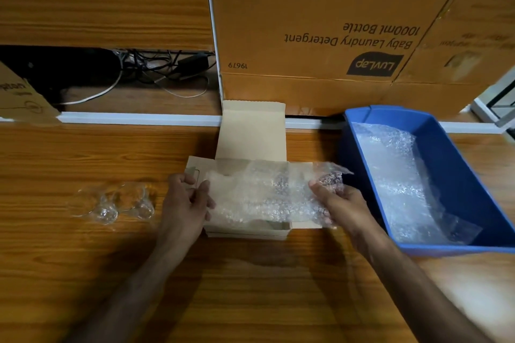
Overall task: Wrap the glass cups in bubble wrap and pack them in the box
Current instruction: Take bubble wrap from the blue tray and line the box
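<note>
One bubble wrap sheet [267, 195] is stretched over the open box [250, 147]. Left hand [186, 200] and right hand [337, 200] each pinch an end, fingers curled. Advice: keep it flat and taut. Two glass cups [117, 203] lie bare left of the box; one blue bin [457, 170] sits right.

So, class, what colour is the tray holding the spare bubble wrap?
Blue. The tray shows best in the head view, at the right of the table.
</note>
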